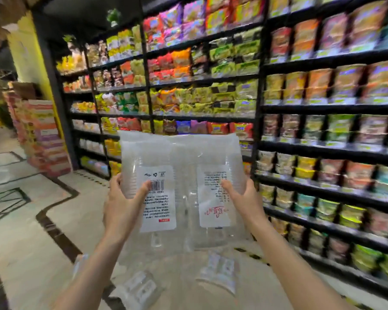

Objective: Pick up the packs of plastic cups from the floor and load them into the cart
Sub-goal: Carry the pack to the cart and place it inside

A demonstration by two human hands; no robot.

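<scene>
My left fingers [145,186] pinch the lower left part of a clear pack of plastic cups [180,186], thumb pressed beside the barcode label, while my right fingers [227,186] clamp the lower right part over the second white label; both my left hand [126,202] and my right hand [244,198] are closed on the same pack, which I hold upright at chest level, its long axis running up and away from my wrists, its width spanning the gap between my hands. Under my forearms, more packs on the floor [220,274] lie near my feet, one to the left and one to the right, blurred. Black shelves [323,151] of snack and noodle packets stand just beyond the held pack, filling the right side and the back. No cart shows anywhere in view, so I judge the load must swing off to one side; which side I cannot tell. Both hands sit equally near the pack, neither favoured for the carry
</scene>
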